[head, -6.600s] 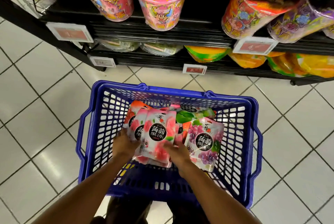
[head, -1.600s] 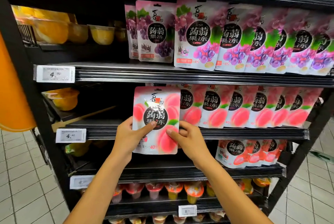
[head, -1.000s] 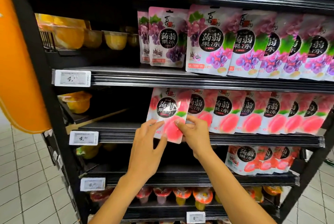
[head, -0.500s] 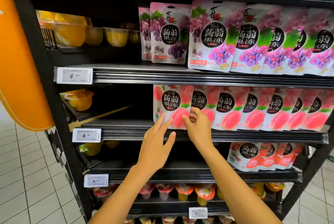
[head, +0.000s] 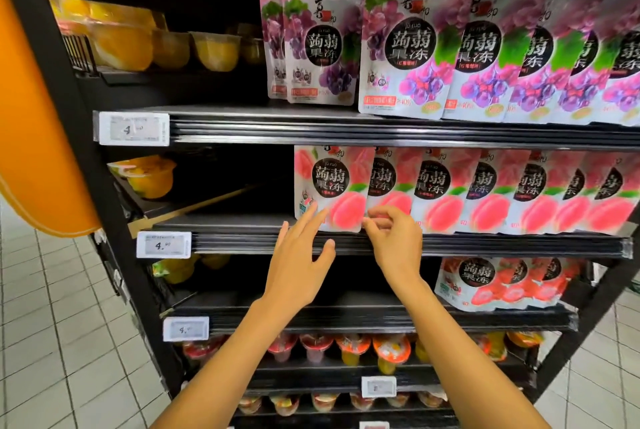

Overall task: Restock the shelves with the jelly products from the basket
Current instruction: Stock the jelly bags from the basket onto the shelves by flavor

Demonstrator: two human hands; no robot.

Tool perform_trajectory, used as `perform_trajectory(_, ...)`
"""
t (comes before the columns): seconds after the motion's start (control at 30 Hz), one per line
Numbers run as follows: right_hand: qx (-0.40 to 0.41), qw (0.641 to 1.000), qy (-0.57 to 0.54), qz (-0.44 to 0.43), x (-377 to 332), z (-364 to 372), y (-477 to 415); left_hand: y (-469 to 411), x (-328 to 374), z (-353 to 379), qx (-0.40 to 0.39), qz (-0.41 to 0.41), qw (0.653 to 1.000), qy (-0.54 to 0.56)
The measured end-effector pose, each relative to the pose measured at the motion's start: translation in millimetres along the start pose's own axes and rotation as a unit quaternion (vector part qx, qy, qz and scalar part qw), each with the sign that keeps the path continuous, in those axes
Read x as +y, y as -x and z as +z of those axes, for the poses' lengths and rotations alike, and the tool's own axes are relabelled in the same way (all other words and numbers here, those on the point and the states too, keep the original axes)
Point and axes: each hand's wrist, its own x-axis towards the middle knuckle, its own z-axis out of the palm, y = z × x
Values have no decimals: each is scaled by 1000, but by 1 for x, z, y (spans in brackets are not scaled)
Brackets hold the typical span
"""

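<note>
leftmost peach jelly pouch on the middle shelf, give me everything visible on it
The leftmost peach jelly pouch is a glossy, flexible-looking white and pink pack with peach pictures, a green leaf and a black round label bearing white characters. It stands upright at the left end of the peach row, on the front of the shelf, its top hidden behind the shelf edge above. Its right edge overlaps the next pouch. The left hand, open, touches its lower left with its fingers; the right hand is at its lower right corner.

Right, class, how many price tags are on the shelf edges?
5 price tags: three down the left, two low at centre, lowest cropped; more may be hidden.
</note>
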Motion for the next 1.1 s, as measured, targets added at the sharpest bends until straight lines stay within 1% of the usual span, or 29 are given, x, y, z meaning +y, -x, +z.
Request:
perform_trajectory(0.13, 44, 999, 8, 11, 12, -3, 17, 18, 1, 5, 67, -11, 994, 82)
perform_trajectory(0.2, 30, 999, -23, 10, 20, -3, 30, 29, 1, 9, 87, -24, 989, 120)
perform_trajectory(0.27, -31, 996, -86, 9, 28, -2, 46, 41, -3, 15, 91, -52, 979, 173)
perform_trajectory(0.33, -102, 986, -128, 21, 40, -1, 65, 56, -15, 23, 67, -94, 966, 230)
perform_trajectory(0.47, -219, 961, -123, 112, 90, 8, 115, 111, -58, 52, -5, -197, 945, 260)
perform_trajectory(0.57, -282, 926, -107, 227, 150, 24, 175, 184, -102, 89, -15, -318, 911, 263)
perform_trajectory(0.63, -299, 903, -83, 297, 196, 37, 223, 243, -132, 119, -25, -383, 890, 246)
perform_trajectory(0.67, -304, 893, -64, 327, 221, 43, 248, 274, -148, 133, -29, -421, 874, 241)
perform_trajectory(0.73, -314, 859, -39, 402, 267, 55, 295, 330, -178, 159, -29, -499, 830, 247)
perform_trajectory(0.8, -321, 830, -20, 455, 315, 69, 339, 383, -208, 187, -48, -567, 786, 242)
perform_trajectory(0.87, -321, 818, 3, 477, 354, 79, 378, 429, -231, 212, -64, -620, 748, 228)
perform_trajectory(0.93, -310, 801, 27, 511, 399, 93, 418, 471, -256, 238, -70, -654, 723, 211)
perform_trajectory(0.97, -301, 788, 24, 536, 422, 100, 437, 492, -271, 249, -101, -662, 716, 198)
perform_trajectory(1.0, -309, 771, 32, 556, 443, 108, 454, 511, -285, 259, -137, -669, 708, 178)
perform_trajectory(1.07, -355, 738, 57, 571, 479, 125, 483, 546, -319, 277, -194, -668, 704, 143)
perform_trajectory(1.1, -368, 729, 61, 574, 499, 133, 496, 561, -335, 286, -220, -670, 694, 142)
